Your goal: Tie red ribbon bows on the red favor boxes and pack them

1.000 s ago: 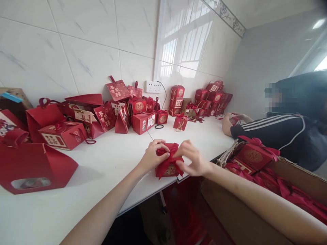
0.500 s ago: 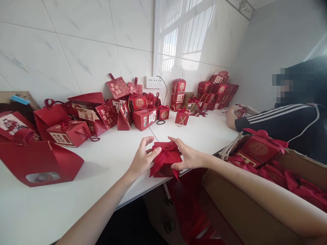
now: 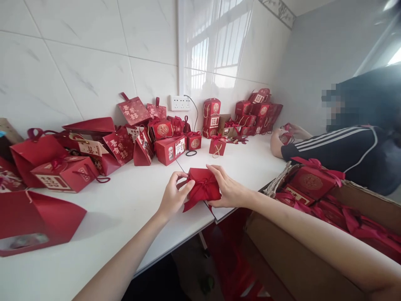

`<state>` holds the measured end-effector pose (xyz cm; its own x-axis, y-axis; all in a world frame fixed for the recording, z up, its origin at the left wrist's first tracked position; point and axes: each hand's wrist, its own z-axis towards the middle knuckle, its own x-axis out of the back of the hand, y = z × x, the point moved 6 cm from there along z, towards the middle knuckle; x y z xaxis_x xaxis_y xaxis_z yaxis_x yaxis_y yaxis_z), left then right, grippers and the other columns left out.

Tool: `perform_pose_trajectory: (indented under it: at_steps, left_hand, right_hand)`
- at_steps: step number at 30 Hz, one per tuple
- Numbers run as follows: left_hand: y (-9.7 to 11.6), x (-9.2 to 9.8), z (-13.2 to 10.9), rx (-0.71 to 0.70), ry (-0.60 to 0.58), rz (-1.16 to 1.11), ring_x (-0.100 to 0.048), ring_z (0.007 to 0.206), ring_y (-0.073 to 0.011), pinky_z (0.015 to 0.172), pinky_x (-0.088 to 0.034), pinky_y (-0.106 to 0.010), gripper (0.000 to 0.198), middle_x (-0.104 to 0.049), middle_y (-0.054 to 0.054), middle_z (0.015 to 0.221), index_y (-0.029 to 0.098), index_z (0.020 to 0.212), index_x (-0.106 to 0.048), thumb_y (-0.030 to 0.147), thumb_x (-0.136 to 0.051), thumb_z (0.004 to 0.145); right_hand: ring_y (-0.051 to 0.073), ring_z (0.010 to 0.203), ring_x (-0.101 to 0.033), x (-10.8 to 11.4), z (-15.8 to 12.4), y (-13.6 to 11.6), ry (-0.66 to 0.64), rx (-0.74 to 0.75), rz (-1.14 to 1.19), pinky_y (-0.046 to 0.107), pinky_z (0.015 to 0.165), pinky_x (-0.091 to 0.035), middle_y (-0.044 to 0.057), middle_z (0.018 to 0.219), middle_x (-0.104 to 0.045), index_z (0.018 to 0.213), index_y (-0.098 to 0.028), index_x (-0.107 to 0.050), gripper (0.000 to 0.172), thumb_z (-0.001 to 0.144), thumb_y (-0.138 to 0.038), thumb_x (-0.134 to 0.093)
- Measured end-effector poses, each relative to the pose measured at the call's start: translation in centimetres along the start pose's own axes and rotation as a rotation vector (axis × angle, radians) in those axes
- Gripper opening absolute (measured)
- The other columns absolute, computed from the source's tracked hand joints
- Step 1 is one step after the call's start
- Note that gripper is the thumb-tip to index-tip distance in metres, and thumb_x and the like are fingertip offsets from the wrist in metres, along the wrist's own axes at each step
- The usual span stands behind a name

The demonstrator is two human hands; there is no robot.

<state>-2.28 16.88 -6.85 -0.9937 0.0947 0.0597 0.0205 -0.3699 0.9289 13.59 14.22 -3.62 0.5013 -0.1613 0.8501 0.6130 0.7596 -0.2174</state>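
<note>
A small red gift box [image 3: 200, 172] with a red ribbon bow [image 3: 204, 187] is between my two hands, over the white table near its front edge. My left hand [image 3: 174, 195] is closed on its left side, the thumb by the ribbon and the fingertips behind the corner. From the right, my right hand [image 3: 229, 189] grips the box with the fingers over its far top corner and the thumb low at the front. One ribbon tail hangs down at the left. The underside of the box is hidden.
Many red gift boxes [image 3: 171, 149] line the wall along the white table [image 3: 131, 209]. A large red box [image 3: 46, 221] stands near left. At right, a cardboard carton [image 3: 282, 251] holds ribboned boxes. Beyond it, a person [image 3: 338, 146] handles a red box. A socket strip [image 3: 180, 103] is on the wall.
The box has tipped, so its front face shows less and it sits slightly higher in view. My right hand has shifted with it. The camera has turned a little to the right.
</note>
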Motion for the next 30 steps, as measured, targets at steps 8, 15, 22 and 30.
perform_pose_trajectory:
  at_steps: [8, 15, 22, 30]
  left_hand:
    - [1.2, 0.2, 1.2, -0.088, 0.098, 0.132, -0.051, 0.069, -0.0106, 0.061, -0.047, -0.021, 0.022, -0.049, 0.000, 0.081, 0.019, 0.070, -0.049, 0.038, -0.058, 0.077]
    - [-0.2, -0.1, 0.1, 0.055, 0.090, -0.023, -0.036, 0.042, -0.0051, 0.036, -0.030, -0.015, 0.027, -0.036, 0.007, 0.055, 0.020, 0.070, -0.043, 0.041, -0.058, 0.078]
    - [-0.2, 0.2, -0.1, 0.084, 0.089, -0.070, -0.031, 0.037, -0.0046, 0.034, -0.026, -0.016, 0.029, -0.035, 0.009, 0.046, 0.020, 0.067, -0.043, 0.042, -0.059, 0.076]
    - [0.6, 1.2, 0.4, -0.122, 0.181, 0.073, -0.054, 0.063, -0.0118, 0.064, -0.046, -0.024, 0.022, -0.053, 0.001, 0.064, 0.019, 0.064, -0.050, 0.035, -0.062, 0.074]
  right_hand:
    - [0.034, 0.126, -0.036, 0.0, -0.1, 0.1, 0.017, -0.020, 0.013, 0.048, 0.099, -0.042, 0.020, 0.132, -0.025, 0.140, -0.017, -0.004, 0.105, 0.062, -0.024, -0.073]
    - [0.034, 0.130, -0.029, 0.0, -0.1, 0.2, 0.032, -0.017, 0.002, 0.049, 0.100, -0.041, 0.020, 0.135, -0.021, 0.141, -0.018, -0.002, 0.106, 0.062, -0.023, -0.073]
    - [0.029, 0.109, -0.050, -0.2, -0.1, 0.7, -0.012, -0.086, 0.064, 0.046, 0.085, -0.052, 0.017, 0.127, -0.030, 0.141, -0.021, -0.002, 0.105, 0.064, -0.026, -0.073]
    - [0.030, 0.111, -0.049, -0.2, -0.2, 0.5, -0.012, -0.052, 0.062, 0.046, 0.089, -0.050, 0.017, 0.127, -0.031, 0.142, -0.021, 0.000, 0.109, 0.062, -0.024, -0.074]
